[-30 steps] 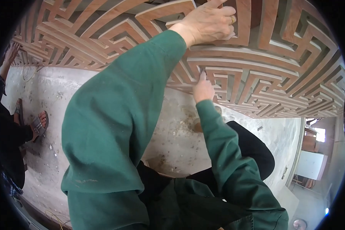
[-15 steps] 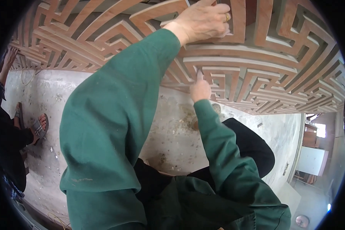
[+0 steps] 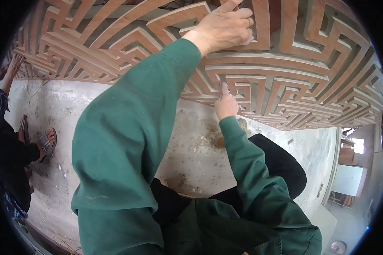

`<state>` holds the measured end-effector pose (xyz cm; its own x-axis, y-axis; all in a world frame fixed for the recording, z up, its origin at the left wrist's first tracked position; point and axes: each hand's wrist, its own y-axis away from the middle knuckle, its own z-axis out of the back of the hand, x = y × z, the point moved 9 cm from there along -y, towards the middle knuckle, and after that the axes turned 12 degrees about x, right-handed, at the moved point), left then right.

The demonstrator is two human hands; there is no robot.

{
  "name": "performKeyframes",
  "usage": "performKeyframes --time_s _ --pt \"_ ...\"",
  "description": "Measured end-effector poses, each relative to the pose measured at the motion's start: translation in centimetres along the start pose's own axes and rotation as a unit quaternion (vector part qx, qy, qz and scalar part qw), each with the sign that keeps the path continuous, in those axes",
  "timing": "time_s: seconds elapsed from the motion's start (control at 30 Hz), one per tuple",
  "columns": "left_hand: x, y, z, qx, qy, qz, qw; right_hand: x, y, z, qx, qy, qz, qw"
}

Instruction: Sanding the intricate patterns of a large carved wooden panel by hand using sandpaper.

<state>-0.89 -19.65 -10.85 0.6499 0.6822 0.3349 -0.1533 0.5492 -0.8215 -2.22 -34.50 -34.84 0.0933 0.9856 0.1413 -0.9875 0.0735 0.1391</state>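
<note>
A wooden lattice panel (image 3: 268, 66), brown-faced with pale cut edges in a maze-like pattern, spans the upper part of the view. My left hand (image 3: 225, 29), with a ring on one finger, reaches to its upper middle; the fingers curl closed around a bar there. Lower down, my right hand (image 3: 227, 104) is at the panel's near part. Its index finger stretches into a gap against a pale edge, while the other fingers are folded. Whether anything small sits under those folded fingers is hidden.
At the far left another person's hand (image 3: 16, 64) touches the panel, and that person's sandalled foot (image 3: 49, 142) rests on the stained concrete floor (image 3: 191, 144). My bent knee (image 3: 281, 163) is below the panel. A white board (image 3: 348, 180) stands at the right.
My right hand has drawn slightly back toward me along the gap. The left hand stays at the same bar, and the view has shifted a little.
</note>
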Motion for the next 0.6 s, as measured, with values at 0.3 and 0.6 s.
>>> performKeyframes --time_s 0.3,0.6 --pt "0.0 0.2 -0.3 0.015 -0.008 -0.003 1.000 0.3 1.1 -0.2 0.023 0.019 -0.033 0.999" --pt "0.1 -0.2 -0.8 0.032 -0.031 0.006 0.999 -1.0 1.1 1.1 0.015 0.025 -0.003 1.000"
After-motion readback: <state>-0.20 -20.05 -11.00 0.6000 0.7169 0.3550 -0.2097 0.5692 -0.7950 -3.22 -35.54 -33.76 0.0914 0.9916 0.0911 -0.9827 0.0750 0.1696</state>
